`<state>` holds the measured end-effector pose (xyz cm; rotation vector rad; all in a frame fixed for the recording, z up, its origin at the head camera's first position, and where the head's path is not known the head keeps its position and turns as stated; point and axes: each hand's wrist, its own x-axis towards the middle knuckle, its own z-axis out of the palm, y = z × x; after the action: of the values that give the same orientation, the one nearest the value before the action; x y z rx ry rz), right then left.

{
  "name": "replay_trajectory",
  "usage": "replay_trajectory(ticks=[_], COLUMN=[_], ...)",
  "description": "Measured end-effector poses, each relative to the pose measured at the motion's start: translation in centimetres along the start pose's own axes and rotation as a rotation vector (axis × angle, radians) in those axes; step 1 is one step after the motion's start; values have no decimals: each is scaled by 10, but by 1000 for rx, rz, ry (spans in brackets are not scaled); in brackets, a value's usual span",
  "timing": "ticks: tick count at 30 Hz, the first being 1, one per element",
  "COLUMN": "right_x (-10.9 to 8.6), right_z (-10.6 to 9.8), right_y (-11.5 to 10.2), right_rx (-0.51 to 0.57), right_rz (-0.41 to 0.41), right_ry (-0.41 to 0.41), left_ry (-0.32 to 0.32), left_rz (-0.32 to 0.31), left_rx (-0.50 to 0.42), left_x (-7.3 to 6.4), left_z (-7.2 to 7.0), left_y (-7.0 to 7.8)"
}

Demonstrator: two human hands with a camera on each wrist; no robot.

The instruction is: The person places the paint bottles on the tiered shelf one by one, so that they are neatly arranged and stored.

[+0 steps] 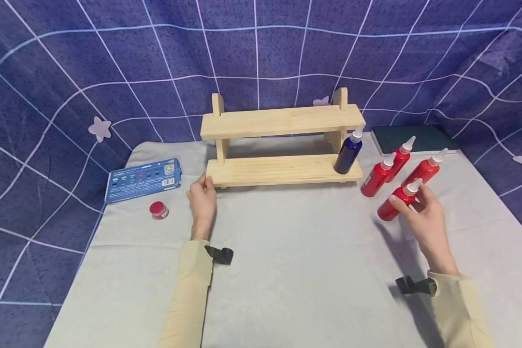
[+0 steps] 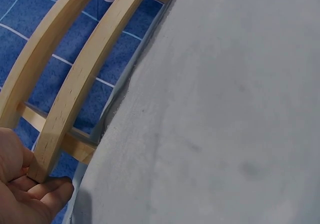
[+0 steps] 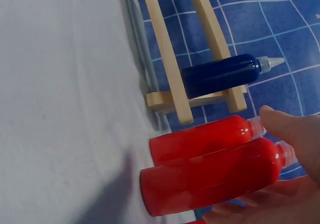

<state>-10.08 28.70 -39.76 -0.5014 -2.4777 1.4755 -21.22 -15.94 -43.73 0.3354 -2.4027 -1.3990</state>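
Note:
At the left end of a two-tier wooden rack (image 1: pixel 282 169), my left hand (image 1: pixel 202 198) pinches the lower board. In the left wrist view the fingers of the left hand (image 2: pixel 30 194) lie under that board's end (image 2: pixel 44 156). My right hand (image 1: pixel 428 220) holds a red squeeze bottle (image 1: pixel 393 205) with a white nozzle near its neck; whether its base touches the table cannot be told. Behind it stand three more red bottles (image 1: pixel 376 179) (image 1: pixel 399 162) (image 1: pixel 423 171). A dark blue bottle (image 1: pixel 348 155) stands on the lower board's right end.
A blue printed box (image 1: pixel 143 180) lies at the table's left, with a small red-lidded jar (image 1: pixel 158 210) in front of it. Behind the red bottles is a dark green flat book-like object (image 1: pixel 413 137). A blue gridded curtain (image 1: pixel 261 53) hangs behind the pale tablecloth (image 1: pixel 296 270).

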Motion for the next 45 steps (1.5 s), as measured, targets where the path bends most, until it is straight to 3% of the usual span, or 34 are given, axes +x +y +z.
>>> replay_trajectory(ticks=[6, 15, 25, 30, 38, 45], right_x=[1, 1, 1, -1, -1, 1], right_z=[3, 4, 0, 0, 8, 20], right_y=[8, 11, 3, -12, -34, -55], right_rx=[-70, -119, -149, -123, 10, 43], right_rz=[-8, 5, 0, -46, -196, -248], right_ry=[-46, -48, -46, -40, -22, -37], left_ry=[12, 6, 10, 13, 19, 38], left_rz=[3, -9, -5, -2, -3, 16], left_rx=[14, 18, 26, 25, 35, 43], left_x=[-1, -1, -2, -1, -1, -1], left_z=[1, 0, 0, -1, -1, -1], left_y=[1, 1, 2, 2, 2, 2])
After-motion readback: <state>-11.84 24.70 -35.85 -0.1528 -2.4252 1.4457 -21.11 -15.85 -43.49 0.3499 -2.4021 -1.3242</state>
